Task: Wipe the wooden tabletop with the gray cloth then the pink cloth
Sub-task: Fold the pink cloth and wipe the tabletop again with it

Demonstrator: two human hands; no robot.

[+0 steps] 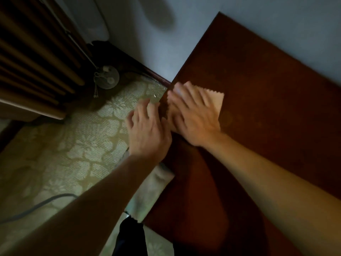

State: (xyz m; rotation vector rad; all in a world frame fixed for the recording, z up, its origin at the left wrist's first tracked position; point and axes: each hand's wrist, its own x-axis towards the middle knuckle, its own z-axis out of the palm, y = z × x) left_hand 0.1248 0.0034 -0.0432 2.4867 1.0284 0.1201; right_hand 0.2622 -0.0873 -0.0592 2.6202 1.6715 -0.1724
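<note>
Pink cloth (215, 102), zigzag-edged, no lettering we can read: our flat right hand (191, 115) presses it on worktop (267, 108); left hand (147, 132) released, off the edge.

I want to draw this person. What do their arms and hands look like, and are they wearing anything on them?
Both arms are bare as far as the picture shows: no sleeves in view. The left hand and right hand wear no gloves, and no rings, watch or bracelets can be made out. The picture is dim and a little blurry.
</note>
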